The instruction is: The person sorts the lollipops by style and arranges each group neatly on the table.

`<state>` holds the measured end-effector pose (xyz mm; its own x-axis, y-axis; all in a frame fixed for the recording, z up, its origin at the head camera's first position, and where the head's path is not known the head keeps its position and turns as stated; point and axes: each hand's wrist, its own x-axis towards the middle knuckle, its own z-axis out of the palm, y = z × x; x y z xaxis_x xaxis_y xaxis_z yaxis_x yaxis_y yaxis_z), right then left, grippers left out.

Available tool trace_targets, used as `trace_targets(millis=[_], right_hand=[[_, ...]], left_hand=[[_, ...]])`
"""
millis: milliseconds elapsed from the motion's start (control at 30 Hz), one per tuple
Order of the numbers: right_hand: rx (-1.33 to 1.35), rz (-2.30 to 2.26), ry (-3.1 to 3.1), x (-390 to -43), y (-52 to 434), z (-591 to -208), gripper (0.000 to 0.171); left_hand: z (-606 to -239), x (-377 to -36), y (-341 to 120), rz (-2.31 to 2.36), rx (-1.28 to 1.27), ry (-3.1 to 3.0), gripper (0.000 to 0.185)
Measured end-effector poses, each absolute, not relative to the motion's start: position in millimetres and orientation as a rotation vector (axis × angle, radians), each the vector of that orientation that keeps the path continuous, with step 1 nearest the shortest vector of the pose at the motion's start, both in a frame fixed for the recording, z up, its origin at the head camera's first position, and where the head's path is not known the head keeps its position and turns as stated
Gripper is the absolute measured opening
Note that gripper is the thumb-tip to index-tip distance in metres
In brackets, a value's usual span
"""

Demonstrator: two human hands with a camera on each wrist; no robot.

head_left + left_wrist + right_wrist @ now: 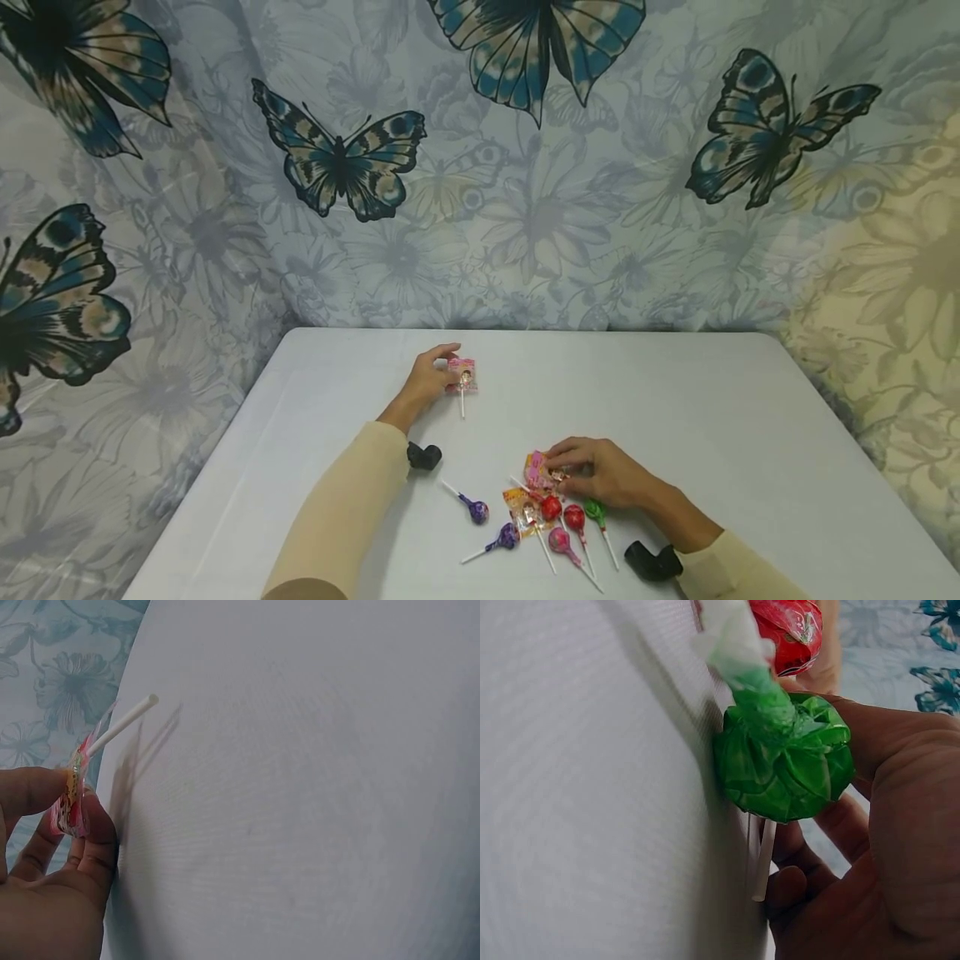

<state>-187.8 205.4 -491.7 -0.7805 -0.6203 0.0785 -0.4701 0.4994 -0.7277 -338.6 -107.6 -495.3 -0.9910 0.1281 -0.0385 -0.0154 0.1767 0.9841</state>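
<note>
Near the table's back edge, my left hand pinches a flat pink-wrapped lollipop between thumb and fingers. Its white stick points toward the wrist camera in the left wrist view. My right hand reaches over the back of a lollipop pile, thumb and fingers curled round another flat pink-wrapped lollipop. Beside that hand lies a green round lollipop, which blocks much of the grip in the right wrist view. Red lollipops and an orange-wrapped flat one lie just in front.
A pink round lollipop sits at the front of the pile. Two purple lollipops, one farther back and one nearer, lie to its left. The white table meets butterfly-patterned walls at the back and left.
</note>
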Motion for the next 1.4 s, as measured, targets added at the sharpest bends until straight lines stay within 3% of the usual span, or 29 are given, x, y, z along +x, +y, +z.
trace_targets(millis=[867,1400], right_hand=[[-0.930,-1.158,2.548,-188.1,205.1,-495.0,0.029],[-0.948,-1.157,2.567,-186.1,204.5,-494.3,0.030]], left_hand=[[-498.6,-341.0,-110.3,1.632,0.330,2.672,0.050],[-503.5,-341.7,-115.7,1.546,0.292,2.731,0.043]])
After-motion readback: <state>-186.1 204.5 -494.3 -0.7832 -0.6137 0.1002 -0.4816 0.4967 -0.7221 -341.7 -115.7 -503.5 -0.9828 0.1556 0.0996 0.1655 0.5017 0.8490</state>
